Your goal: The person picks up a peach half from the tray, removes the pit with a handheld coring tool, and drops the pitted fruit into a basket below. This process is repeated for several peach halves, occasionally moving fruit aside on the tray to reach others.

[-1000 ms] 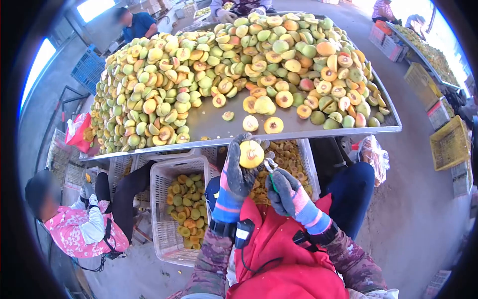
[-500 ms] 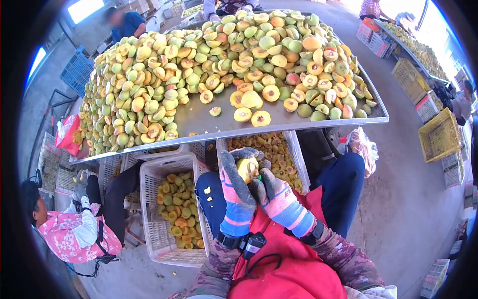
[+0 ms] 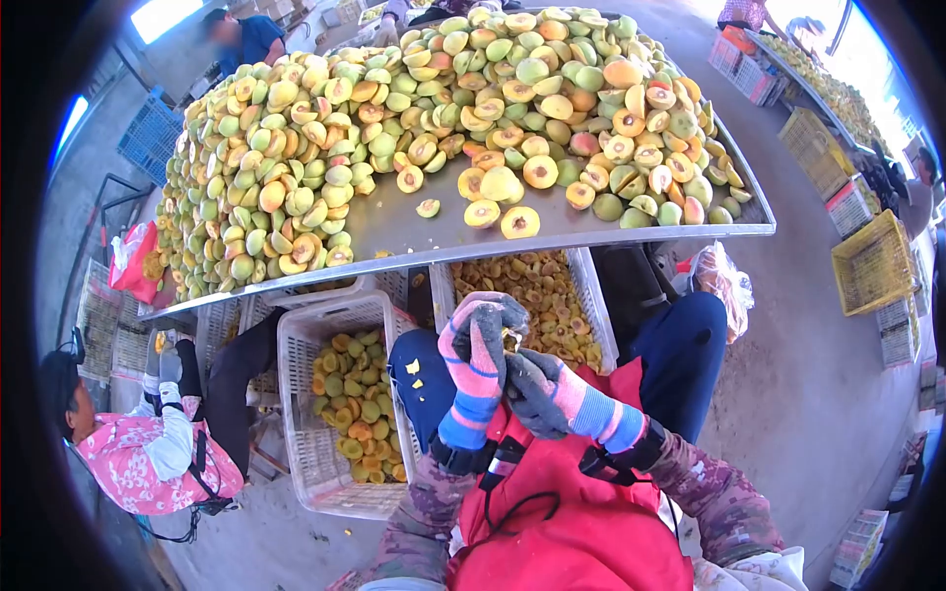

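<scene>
In front of my lap, my left hand [image 3: 478,340], in a pink, blue and dark grey glove, curls around a peach half [image 3: 510,340], mostly hidden by the fingers. My right hand [image 3: 547,394], gloved alike, is closed just below and right of it, its fingertips against the left hand and fruit. Whatever the right hand holds is hidden. Beyond my hands, a metal-edged table [image 3: 404,225] bears a large heap of halved yellow-green peaches [image 3: 296,167], some showing brown centres. Below it stands a crate [image 3: 599,305] of orange-brown fruit pieces [image 3: 532,295].
A white crate [image 3: 289,394] of peach halves stands left of my knee. A person in pink [image 3: 148,458] sits at far left; another person [image 3: 251,44] is behind the table. Yellow crates [image 3: 872,264] line the right side. A plastic bag [image 3: 724,281] hangs by my right knee.
My left hand has turned and closed further over the peach half, which now shows less. My right hand has moved slightly right and down; the green bit at its fingertips is now hidden.
</scene>
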Demonstrator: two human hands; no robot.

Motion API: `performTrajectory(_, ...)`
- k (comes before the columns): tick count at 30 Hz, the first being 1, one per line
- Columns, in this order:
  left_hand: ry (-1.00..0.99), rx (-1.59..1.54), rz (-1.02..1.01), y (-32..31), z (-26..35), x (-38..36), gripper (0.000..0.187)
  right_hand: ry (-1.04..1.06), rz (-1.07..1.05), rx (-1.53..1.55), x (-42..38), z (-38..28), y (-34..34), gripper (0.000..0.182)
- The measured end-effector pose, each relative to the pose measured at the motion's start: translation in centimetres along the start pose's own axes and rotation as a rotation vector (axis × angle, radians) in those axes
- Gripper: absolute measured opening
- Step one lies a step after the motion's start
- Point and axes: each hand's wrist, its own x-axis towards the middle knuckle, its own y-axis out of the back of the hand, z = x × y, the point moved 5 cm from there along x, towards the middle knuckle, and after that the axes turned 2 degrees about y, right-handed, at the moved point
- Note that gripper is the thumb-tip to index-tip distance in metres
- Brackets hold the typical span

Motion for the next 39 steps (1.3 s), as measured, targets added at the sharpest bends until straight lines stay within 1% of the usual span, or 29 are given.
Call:
performTrajectory(1,-0.056,-0.019,0.006,0.0,-0.2,-0.3,0.021,0.219,0.073,-0.148,0.6,0.2,0.2,0.027)
performTrajectory(2,-0.036,0.015,-0.093,-0.2,-0.6,-0.3,0.025,0.226,0.076,-0.151,0.5,-0.1,0.4,0.027)
performTrajectory(4,0.074,-0.030,-0.160,-0.4,-1.3,-0.4,0.040,0.069,0.069,-0.016,-0.4,-0.4,0.8,0.026)
performTrajectory(5,0.270,-0.219,-0.173,-0.3,-1.6,-0.7,0.058,-0.008,0.030,0.028,-0.7,-0.8,1.3,0.025)
performTrajectory(6,0.371,-0.282,-0.236,0.0,-0.7,-0.1,0.068,-0.006,0.035,0.031,-1.0,-1.2,1.6,0.025)
performTrajectory(8,0.716,-0.408,-0.177,0.6,0.1,0.2,0.064,0.160,0.074,-0.479,-1.3,-2.3,1.5,0.026)
performTrajectory(9,0.718,-0.405,-0.169,0.6,0.1,0.0,0.064,0.364,0.142,-0.788,-1.3,-3.1,1.2,0.026)
performTrajectory(11,0.543,-0.019,-0.110,0.6,-0.1,0.2,0.055,0.352,0.150,-0.800,-1.2,-2.7,0.8,0.026)
performTrajectory(12,0.543,-0.016,-0.103,0.4,-0.5,0.2,0.055,0.336,0.161,-0.813,-1.2,-2.4,0.6,0.026)
performTrajectory(13,0.492,-0.026,-0.064,0.3,-0.8,0.1,0.051,0.262,0.094,-0.449,-0.8,-1.2,0.4,0.025)
performTrajectory(14,0.437,-0.037,-0.028,0.2,-0.9,0.1,0.049,0.260,0.096,-0.446,-1.0,-1.2,0.2,0.025)
performTrajectory(16,0.362,-0.048,-0.018,0.0,-0.8,0.2,0.046,-0.136,0.014,0.063,-1.8,-0.4,-0.7,0.030)
performTrajectory(18,0.278,-0.149,-0.266,-0.7,-0.5,-0.1,0.040,-0.121,0.013,0.055,-2.5,-0.5,-1.0,0.034)
performTrajectory(19,0.255,-0.278,-0.274,-0.9,-0.6,-0.1,0.040,-0.156,-0.051,0.092,-2.7,0.1,-0.8,0.034)
performTrajectory(20,0.255,-0.280,-0.280,-0.9,-0.8,0.1,0.040,-0.188,-0.111,0.128,-2.8,0.4,-0.7,0.034)
performTrajectory(22,0.302,-0.490,-0.428,-1.4,-1.3,-0.3,0.044,-0.179,-0.041,0.100,-3.2,0.1,-0.9,0.033)
performTrajectory(24,0.283,-0.513,-0.454,-1.8,-1.7,-0.3,0.046,-0.202,-0.010,0.071,-3.3,0.2,-0.6,0.033)
performTrajectory(25,0.286,-0.567,-0.420,-2.0,-1.8,-0.4,0.045,-0.203,-0.008,0.071,-3.3,0.4,-0.2,0.033)
performTrajectory(27,0.284,-0.620,-0.385,-2.0,-1.8,-0.3,0.044,-0.180,-0.181,0.120,-3.1,0.9,0.4,0.033)
performTrajectory(28,0.325,-0.609,-0.370,-2.0,-2.1,-0.4,0.043,-0.180,-0.181,0.118,-2.9,1.4,0.3,0.033)
performTrajectory(30,0.365,-0.601,-0.348,-1.9,-2.1,-0.6,0.042,0.128,0.090,-0.140,-2.3,0.8,1.0,0.028)
performTrajectory(31,0.291,-0.287,-0.363,-1.8,-1.5,-0.6,0.042,0.187,0.092,-0.361,-2.4,0.1,1.4,0.023)
performTrajectory(32,0.212,0.025,-0.368,-1.6,-1.2,-0.4,0.041,0.187,0.091,-0.365,-2.3,0.3,2.1,0.023)
performTrajectory(33,0.220,-0.071,-0.454,-1.5,-1.5,-0.4,0.036,0.046,-0.022,-0.037,-2.0,1.6,2.2,0.022)
performTrajectory(34,0.220,-0.069,-0.457,-1.6,-1.7,-0.5,0.036,-0.090,-0.135,0.291,-1.9,2.5,1.9,0.022)
performTrajectory(36,0.405,-0.577,-0.252,-1.4,-2.8,-0.8,0.040,-0.115,-0.106,0.240,-1.7,2.6,2.0,0.022)
performTrajectory(37,0.456,-0.726,-0.261,-1.3,-3.7,-0.5,0.043,-0.135,-0.072,0.191,-1.6,2.4,2.0,0.023)
performTrajectory(38,0.451,-0.723,-0.264,-1.1,-3.9,-0.3,0.043,-0.130,-0.075,0.189,-1.5,1.7,1.7,0.023)
performTrajectory(39,0.682,-0.890,-0.154,-1.4,-3.9,-0.4,0.045,0.040,-0.031,-0.236,-1.5,-0.1,1.7,0.024)
